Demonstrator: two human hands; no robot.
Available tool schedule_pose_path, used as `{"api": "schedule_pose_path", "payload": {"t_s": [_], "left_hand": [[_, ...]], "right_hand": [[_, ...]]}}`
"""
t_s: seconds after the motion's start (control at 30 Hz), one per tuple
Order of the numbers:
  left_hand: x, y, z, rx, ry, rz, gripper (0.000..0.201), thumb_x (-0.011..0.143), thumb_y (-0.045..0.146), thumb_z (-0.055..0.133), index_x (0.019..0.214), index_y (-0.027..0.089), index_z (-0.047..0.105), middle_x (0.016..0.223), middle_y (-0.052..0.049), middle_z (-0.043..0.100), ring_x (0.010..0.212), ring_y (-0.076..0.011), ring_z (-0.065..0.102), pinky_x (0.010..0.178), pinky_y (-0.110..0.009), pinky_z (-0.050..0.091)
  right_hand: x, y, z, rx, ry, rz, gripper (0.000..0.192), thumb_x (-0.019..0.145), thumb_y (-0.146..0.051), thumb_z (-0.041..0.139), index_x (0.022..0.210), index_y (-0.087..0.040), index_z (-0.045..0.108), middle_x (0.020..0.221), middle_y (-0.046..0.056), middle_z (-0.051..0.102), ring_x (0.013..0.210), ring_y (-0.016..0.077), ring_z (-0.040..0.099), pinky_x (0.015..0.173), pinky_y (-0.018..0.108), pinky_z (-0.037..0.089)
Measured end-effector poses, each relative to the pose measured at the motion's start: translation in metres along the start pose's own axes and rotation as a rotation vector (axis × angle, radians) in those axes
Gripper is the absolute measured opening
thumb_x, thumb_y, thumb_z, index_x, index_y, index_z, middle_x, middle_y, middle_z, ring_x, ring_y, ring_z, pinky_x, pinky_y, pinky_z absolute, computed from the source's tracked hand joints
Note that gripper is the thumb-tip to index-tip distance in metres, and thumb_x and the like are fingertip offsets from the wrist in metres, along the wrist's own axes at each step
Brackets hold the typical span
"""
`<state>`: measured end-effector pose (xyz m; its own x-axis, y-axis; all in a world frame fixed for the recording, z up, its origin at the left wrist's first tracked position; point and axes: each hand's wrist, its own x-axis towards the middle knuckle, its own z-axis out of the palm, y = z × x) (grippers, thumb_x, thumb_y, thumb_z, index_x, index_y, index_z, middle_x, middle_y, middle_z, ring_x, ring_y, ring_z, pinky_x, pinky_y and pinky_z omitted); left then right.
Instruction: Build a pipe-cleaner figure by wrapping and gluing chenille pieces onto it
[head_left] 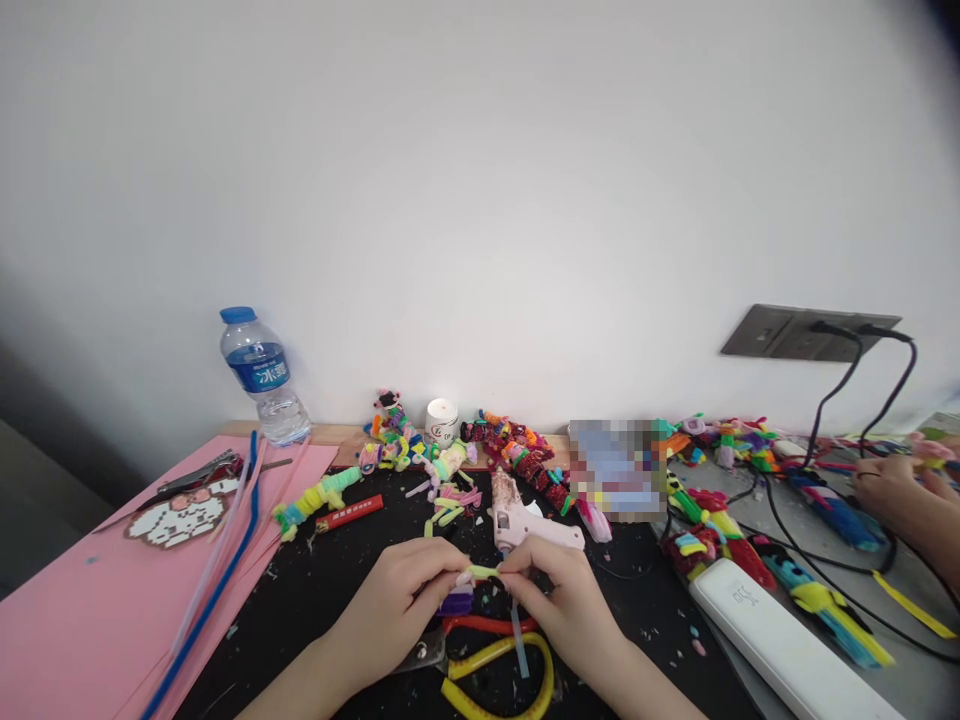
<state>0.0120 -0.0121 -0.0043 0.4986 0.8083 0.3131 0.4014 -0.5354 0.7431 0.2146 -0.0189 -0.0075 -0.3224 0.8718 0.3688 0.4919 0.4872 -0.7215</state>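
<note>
A short yellow-green pipe cleaner [484, 572] spans the gap between my two hands. My left hand [405, 598] pinches its left end, where a small pale bit shows at the fingertips. The fingertips of my right hand [559, 597] are closed on the other end. Just beyond my right hand lies a pale pink glue gun [541, 528], with a translucent glue stick [520, 645] below the fingers. Under my hands are a purple fuzzy piece [456, 601] and scissors with red and yellow handles [551, 675]; their blades are partly hidden by my left arm.
Pink sheets [90, 610] carry long pipe cleaners at left, near a water bottle [281, 400]. Colourful fuzzy figures and a paper cup [442, 420] line the wall. A white power bank [780, 640], black cables [825, 400] and another person's hand [900, 490] are at right.
</note>
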Motion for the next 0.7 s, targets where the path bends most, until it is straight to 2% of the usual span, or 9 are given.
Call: {"api": "schedule_pose_path", "payload": {"t_s": [0.2, 0.33, 0.7], "left_hand": [[0.001, 0.005, 0.0, 0.011, -0.065, -0.017, 0.02, 0.087, 0.016, 0.044, 0.081, 0.019, 0.062, 0.077, -0.001, 0.063, 0.072, -0.0136, 0.057, 0.068, -0.02, 0.042], [0.002, 0.008, 0.0, 0.033, -0.118, 0.01, 0.02, 0.088, 0.015, 0.043, 0.082, 0.019, 0.061, 0.075, -0.001, 0.061, 0.071, -0.0133, 0.056, 0.066, -0.02, 0.041], [0.003, 0.011, -0.006, 0.017, -0.089, -0.014, 0.017, 0.088, 0.014, 0.043, 0.088, 0.019, 0.06, 0.085, -0.001, 0.063, 0.079, -0.014, 0.057, 0.074, -0.021, 0.041]], "right_hand": [[-0.001, 0.004, 0.0, 0.103, -0.002, 0.024, 0.012, 0.083, -0.015, 0.049, 0.073, -0.018, 0.054, 0.071, 0.001, 0.061, 0.063, 0.0128, 0.056, 0.059, 0.022, 0.045], [-0.002, 0.005, 0.001, 0.096, 0.002, 0.022, 0.012, 0.083, -0.013, 0.047, 0.073, -0.018, 0.051, 0.071, 0.001, 0.059, 0.064, 0.0125, 0.054, 0.06, 0.022, 0.043], [-0.001, 0.008, -0.001, 0.05, 0.008, 0.035, 0.013, 0.085, -0.015, 0.045, 0.074, -0.019, 0.05, 0.072, 0.001, 0.058, 0.066, 0.013, 0.053, 0.061, 0.022, 0.041]]}}
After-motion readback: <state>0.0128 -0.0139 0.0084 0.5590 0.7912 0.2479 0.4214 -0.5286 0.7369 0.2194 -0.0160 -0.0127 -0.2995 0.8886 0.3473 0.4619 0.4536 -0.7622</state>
